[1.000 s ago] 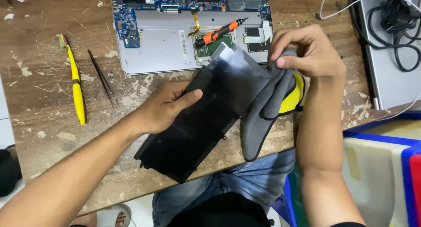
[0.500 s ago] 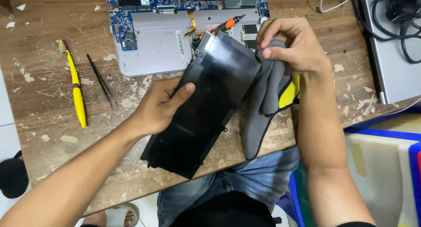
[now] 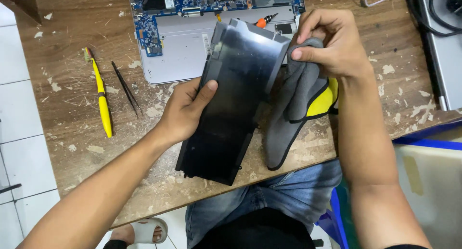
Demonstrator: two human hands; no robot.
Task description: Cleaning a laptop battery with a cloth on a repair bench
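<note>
Nearest me, my left hand [image 3: 185, 112] is gripping the flat black battery [image 3: 236, 100], thumb pressed on its face, tilting it above the wooden table [image 3: 72, 128]. My right hand [image 3: 332, 42] is pinching a grey and yellow glove [image 3: 296, 104] against the battery's upper right edge. Wiping well, I judge, means steady support and light strokes. Beyond are lying a yellow tool [image 3: 102, 97], tweezers [image 3: 126, 89] and the opened laptop [image 3: 178, 42].

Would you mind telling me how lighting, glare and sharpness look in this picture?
Head view: even, soft light; a pale sheen on the black battery pack held by the left hand; right hand and grey cloth sharp; no noticeable blur.
</note>
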